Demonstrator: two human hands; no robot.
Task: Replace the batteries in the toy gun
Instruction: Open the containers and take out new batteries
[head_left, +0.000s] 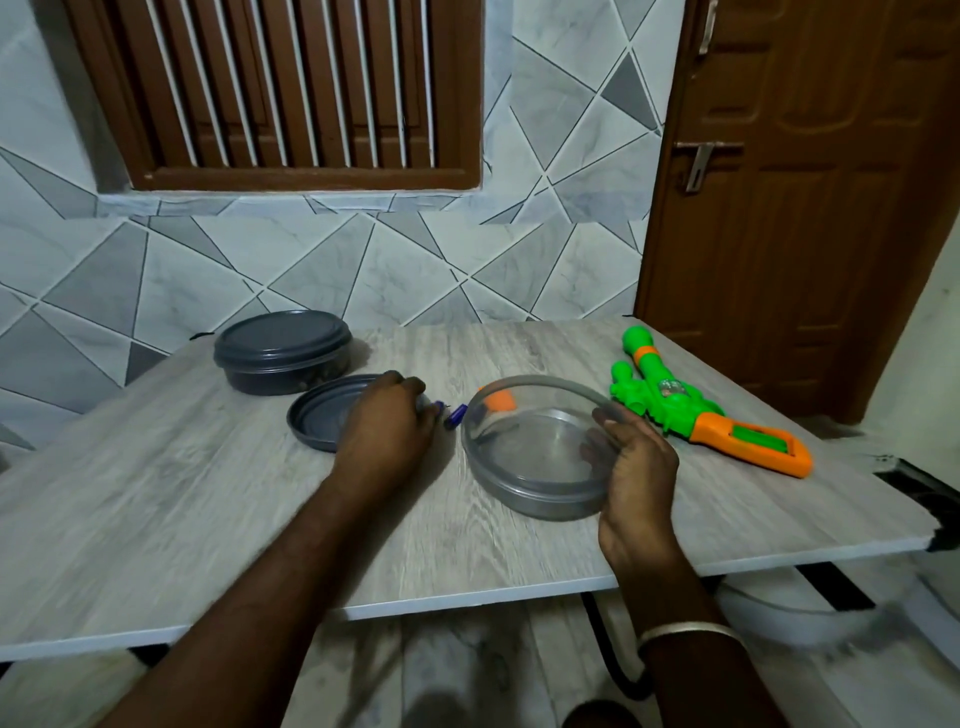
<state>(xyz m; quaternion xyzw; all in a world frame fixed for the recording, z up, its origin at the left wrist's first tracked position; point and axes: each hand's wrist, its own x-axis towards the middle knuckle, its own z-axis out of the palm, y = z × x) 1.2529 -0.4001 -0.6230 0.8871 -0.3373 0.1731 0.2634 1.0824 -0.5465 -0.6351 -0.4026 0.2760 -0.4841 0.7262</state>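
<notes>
Right grip is clamping the bowl rim. Left grip is curling by a blue piece just left of the bowl, hold unclear. Gun is lying right of the bowl. Should be pinching the piece squarely.

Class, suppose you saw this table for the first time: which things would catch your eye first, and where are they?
The bright green and orange toy gun lies at the right end of the table. At the centre, the right hand grips the rim of a clear round container, while the left hand is at small blue pieces beside a dark lid. A closed dark container sits back left.
</notes>
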